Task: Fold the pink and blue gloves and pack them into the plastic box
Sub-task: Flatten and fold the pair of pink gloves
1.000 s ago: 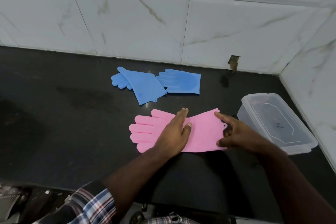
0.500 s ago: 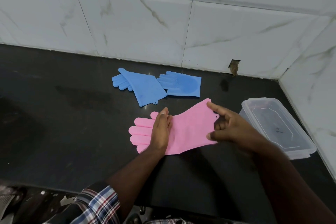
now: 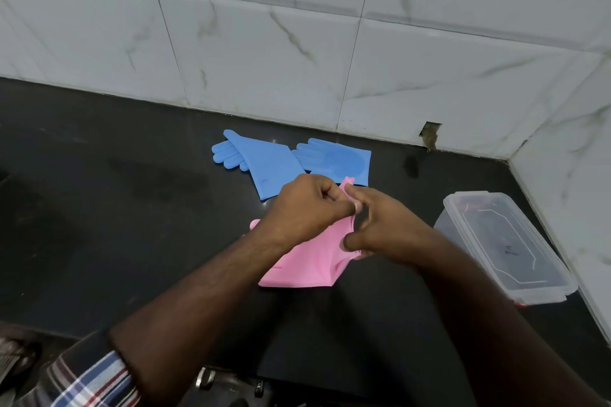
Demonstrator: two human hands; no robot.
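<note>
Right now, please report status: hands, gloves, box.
Both hands, left hand and right hand, gripping pink glove, mid-fold. Blue gloves flat, untouched. Plastic box lidded.

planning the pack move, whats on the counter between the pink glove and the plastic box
Nothing sits there: the head view shows only bare black counter between the pink glove and the plastic box, with the right hand above.

A single wide-angle view comes from the person's head, looking forward and steeply down over both forearms onto a black countertop (image 3: 99, 208). It faces the marble-tiled back wall (image 3: 264, 59), which meets a side wall (image 3: 568, 129) at the right — the corner falls at the upper right. The camera sits close: arms fill the lower frame, and straight tile joints bow toward the edges — no second view overlaps it.
</note>
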